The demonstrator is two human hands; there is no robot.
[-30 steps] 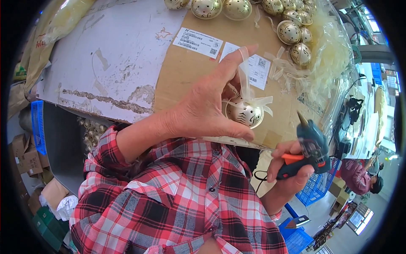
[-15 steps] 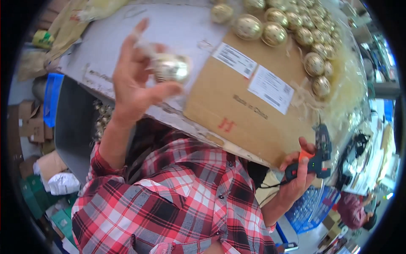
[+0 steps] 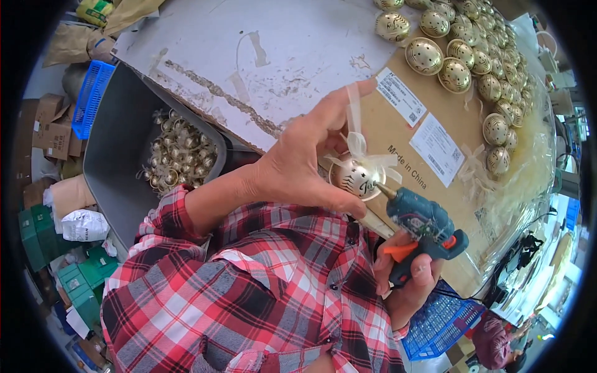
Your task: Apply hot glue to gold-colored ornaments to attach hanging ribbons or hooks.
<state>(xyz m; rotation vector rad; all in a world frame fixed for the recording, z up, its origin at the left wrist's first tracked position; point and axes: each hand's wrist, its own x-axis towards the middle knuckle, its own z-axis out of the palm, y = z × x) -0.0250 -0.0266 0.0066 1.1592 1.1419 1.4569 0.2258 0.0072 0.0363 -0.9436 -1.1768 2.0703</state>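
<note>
My left hand (image 3: 295,165) is closed around a shiny gold jingle bell (image 3: 354,178) with cut-out patterns. A pale sheer ribbon (image 3: 356,142) is looped and tied at the bell's top, its upper end near my fingertips. In my right hand (image 3: 410,273) is a dark teal glue gun (image 3: 424,217) with an orange trigger. Its nozzle tip points at the bell's right side, close to the ribbon tail; whether it touches, I cannot tell. Beneath my hands lies a flat brown cardboard sheet (image 3: 398,165) with white labels.
Many gold bells (image 3: 457,74) crowd the table's far right, beside crumpled clear plastic (image 3: 528,180). At left, a grey bin (image 3: 115,149) holds ribboned bells (image 3: 180,155). A worn white tabletop (image 3: 205,50) spreads behind. A blue crate (image 3: 438,326) stands at lower right; another person (image 3: 491,342) is beyond.
My left hand has brought the bell rightward and down, over the cardboard. My right hand has moved the glue gun leftward and turned its nozzle toward the bell. The whole view has shifted.
</note>
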